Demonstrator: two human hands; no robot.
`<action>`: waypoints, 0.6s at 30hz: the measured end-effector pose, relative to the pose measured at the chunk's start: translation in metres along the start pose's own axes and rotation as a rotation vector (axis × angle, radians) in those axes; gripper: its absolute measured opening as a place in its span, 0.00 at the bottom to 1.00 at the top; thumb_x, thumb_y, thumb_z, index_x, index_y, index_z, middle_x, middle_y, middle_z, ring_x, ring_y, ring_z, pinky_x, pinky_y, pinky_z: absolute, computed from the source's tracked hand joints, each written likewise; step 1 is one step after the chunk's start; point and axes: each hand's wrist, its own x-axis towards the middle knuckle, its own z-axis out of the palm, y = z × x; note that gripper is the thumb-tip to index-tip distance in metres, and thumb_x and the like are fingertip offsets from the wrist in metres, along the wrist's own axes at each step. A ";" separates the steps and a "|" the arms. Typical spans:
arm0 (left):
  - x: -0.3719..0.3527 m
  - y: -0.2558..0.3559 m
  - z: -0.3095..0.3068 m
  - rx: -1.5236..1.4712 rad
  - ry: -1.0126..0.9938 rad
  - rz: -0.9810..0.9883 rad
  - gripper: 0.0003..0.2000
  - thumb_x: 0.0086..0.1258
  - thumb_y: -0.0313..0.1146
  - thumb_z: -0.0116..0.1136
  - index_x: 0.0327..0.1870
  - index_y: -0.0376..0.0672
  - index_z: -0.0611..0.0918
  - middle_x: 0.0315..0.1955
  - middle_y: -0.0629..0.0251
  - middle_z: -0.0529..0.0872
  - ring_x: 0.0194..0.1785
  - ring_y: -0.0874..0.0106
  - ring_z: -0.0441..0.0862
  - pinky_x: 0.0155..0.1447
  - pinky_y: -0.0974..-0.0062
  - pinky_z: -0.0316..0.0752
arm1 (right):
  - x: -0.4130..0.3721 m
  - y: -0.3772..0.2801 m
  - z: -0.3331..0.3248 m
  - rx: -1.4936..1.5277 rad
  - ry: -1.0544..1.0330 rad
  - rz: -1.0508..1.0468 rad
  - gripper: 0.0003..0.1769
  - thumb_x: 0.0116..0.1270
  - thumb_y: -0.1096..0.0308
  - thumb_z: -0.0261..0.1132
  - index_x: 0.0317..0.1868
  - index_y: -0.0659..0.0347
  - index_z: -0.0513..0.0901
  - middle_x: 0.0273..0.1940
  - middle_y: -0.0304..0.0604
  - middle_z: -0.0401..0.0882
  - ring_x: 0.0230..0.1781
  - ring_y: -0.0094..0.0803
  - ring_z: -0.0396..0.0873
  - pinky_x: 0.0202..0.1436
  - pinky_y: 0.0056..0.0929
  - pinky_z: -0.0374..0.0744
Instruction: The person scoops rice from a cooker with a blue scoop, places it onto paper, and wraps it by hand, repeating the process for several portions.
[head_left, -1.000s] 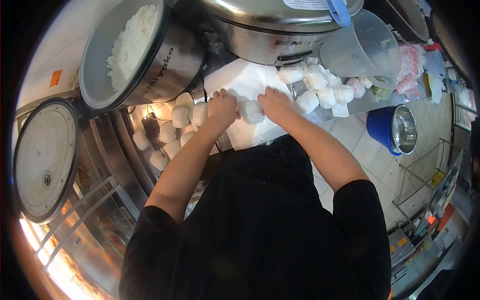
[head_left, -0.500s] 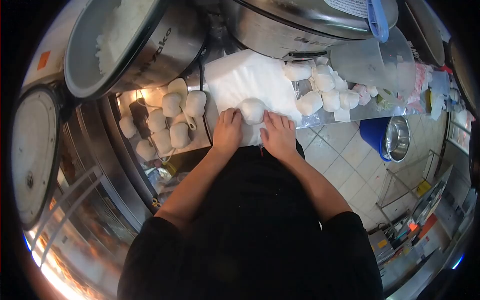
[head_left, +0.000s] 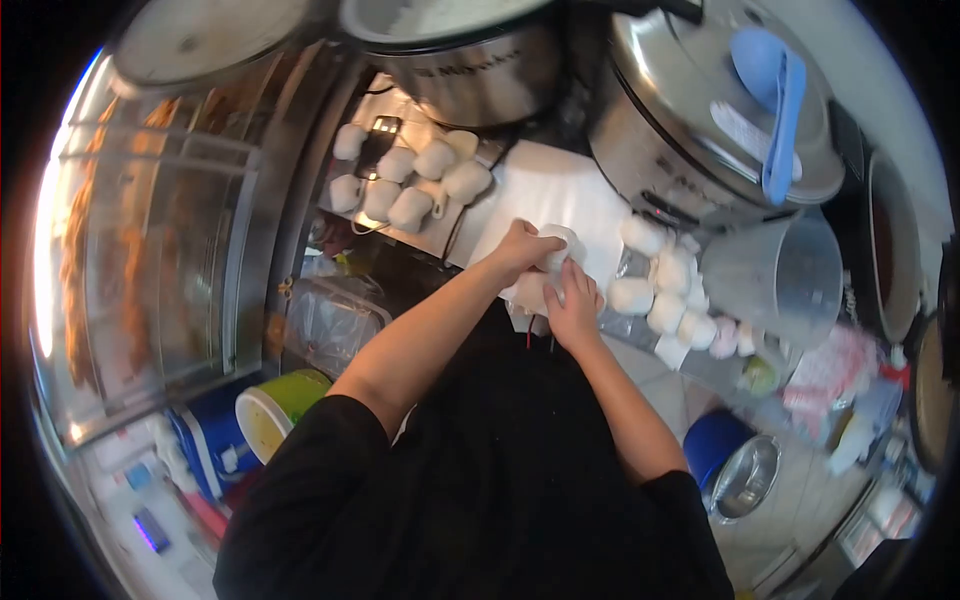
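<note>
A white paper-wrapped rice bundle point(head_left: 560, 243) is between my two hands, over the near part of a stack of white wrapping paper point(head_left: 562, 185). My left hand point(head_left: 523, 250) grips it from the left side, thumb across its near face. From the near right, my right hand point(head_left: 574, 308) has its fingers closed at the paper's lower edge. Part of the bundle is hidden behind the fingers. Several finished-looking wrapped bundles point(head_left: 666, 316) lie just right of the paper stack, and more wrapped bundles point(head_left: 410, 211) sit on a board to the left.
An open rice cooker point(head_left: 490, 75) with white rice stands behind the left bundles. A large lidded cooker point(head_left: 640, 120) carries a blue ladle point(head_left: 783, 130). Further right are a clear plastic tub point(head_left: 775, 275) and, on the floor, a blue bucket point(head_left: 718, 443). A glass cabinet point(head_left: 170, 250) stands left.
The bundle was resting on the paper with a hand at each side; now my hands are close together, gripping it. The view has turned, showing more of the left side.
</note>
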 end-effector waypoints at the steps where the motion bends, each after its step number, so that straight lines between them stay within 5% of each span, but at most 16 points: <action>1: -0.012 -0.001 -0.003 -0.482 -0.203 -0.022 0.33 0.69 0.44 0.71 0.68 0.33 0.75 0.57 0.51 0.86 0.61 0.54 0.86 0.66 0.51 0.81 | 0.002 -0.009 -0.020 0.155 -0.036 -0.040 0.39 0.75 0.58 0.67 0.81 0.67 0.68 0.73 0.56 0.75 0.77 0.52 0.68 0.81 0.51 0.61; 2: -0.023 -0.002 -0.008 -0.963 -0.415 -0.026 0.30 0.72 0.40 0.68 0.71 0.36 0.73 0.60 0.54 0.83 0.66 0.55 0.82 0.71 0.49 0.78 | 0.009 -0.016 -0.030 0.152 -0.055 -0.082 0.39 0.75 0.58 0.67 0.81 0.67 0.68 0.73 0.56 0.75 0.77 0.52 0.68 0.81 0.51 0.61; 3: -0.032 -0.005 -0.016 -1.094 -0.524 0.024 0.26 0.74 0.33 0.64 0.71 0.40 0.73 0.64 0.57 0.80 0.70 0.58 0.77 0.76 0.53 0.72 | 0.013 -0.024 -0.037 0.277 -0.018 -0.149 0.39 0.76 0.59 0.66 0.81 0.69 0.68 0.72 0.59 0.75 0.76 0.53 0.69 0.81 0.52 0.62; 6: -0.063 0.000 -0.028 -1.106 -0.284 0.100 0.24 0.73 0.34 0.65 0.68 0.39 0.75 0.63 0.58 0.80 0.67 0.61 0.78 0.76 0.58 0.72 | 0.021 -0.051 -0.046 0.407 -0.009 -0.275 0.37 0.75 0.63 0.66 0.78 0.73 0.68 0.70 0.65 0.76 0.72 0.58 0.76 0.77 0.51 0.71; 8: -0.075 0.005 -0.047 -0.992 -0.222 0.223 0.23 0.72 0.34 0.68 0.66 0.39 0.77 0.60 0.58 0.83 0.62 0.63 0.82 0.69 0.62 0.77 | 0.030 -0.071 -0.043 0.831 -0.252 -0.109 0.35 0.75 0.64 0.67 0.76 0.74 0.69 0.67 0.66 0.79 0.67 0.60 0.82 0.71 0.48 0.79; 10: -0.062 -0.011 -0.069 -0.853 -0.290 0.203 0.24 0.71 0.32 0.70 0.66 0.40 0.76 0.51 0.61 0.86 0.54 0.64 0.85 0.61 0.64 0.82 | 0.045 -0.101 -0.083 0.285 -0.442 -0.286 0.27 0.71 0.68 0.70 0.67 0.70 0.79 0.58 0.61 0.87 0.61 0.54 0.88 0.64 0.45 0.84; 11: -0.049 -0.029 -0.070 -0.805 -0.167 0.311 0.28 0.70 0.35 0.74 0.67 0.40 0.75 0.45 0.65 0.88 0.48 0.65 0.87 0.54 0.66 0.84 | 0.052 -0.122 -0.114 -0.062 -0.545 -0.360 0.25 0.69 0.69 0.71 0.64 0.69 0.81 0.56 0.59 0.89 0.60 0.50 0.89 0.63 0.44 0.84; 12: -0.045 -0.038 -0.064 -0.422 0.295 0.277 0.31 0.67 0.40 0.75 0.67 0.37 0.75 0.46 0.59 0.89 0.49 0.61 0.88 0.53 0.61 0.85 | 0.054 -0.139 -0.148 0.018 -0.417 -0.514 0.22 0.66 0.69 0.74 0.59 0.64 0.86 0.50 0.54 0.92 0.53 0.45 0.91 0.59 0.42 0.85; 14: -0.049 -0.042 -0.083 0.129 0.506 0.313 0.35 0.62 0.44 0.77 0.66 0.36 0.75 0.51 0.51 0.88 0.53 0.53 0.87 0.60 0.55 0.81 | 0.069 -0.147 -0.212 0.399 0.245 -0.567 0.20 0.67 0.71 0.75 0.58 0.64 0.85 0.52 0.50 0.86 0.50 0.41 0.85 0.56 0.39 0.81; 16: -0.037 -0.064 -0.092 0.351 0.570 0.420 0.34 0.62 0.48 0.75 0.63 0.36 0.77 0.56 0.47 0.86 0.59 0.48 0.82 0.67 0.52 0.74 | 0.107 -0.167 -0.293 -0.282 0.925 -0.474 0.29 0.74 0.70 0.73 0.70 0.69 0.74 0.63 0.58 0.78 0.62 0.52 0.79 0.66 0.43 0.78; 18: -0.003 -0.098 -0.088 0.760 0.576 0.614 0.33 0.63 0.54 0.74 0.61 0.37 0.79 0.57 0.51 0.84 0.63 0.51 0.78 0.68 0.54 0.69 | 0.158 -0.137 -0.335 -0.666 0.902 -0.337 0.36 0.75 0.71 0.72 0.78 0.66 0.68 0.67 0.64 0.75 0.67 0.62 0.77 0.71 0.51 0.76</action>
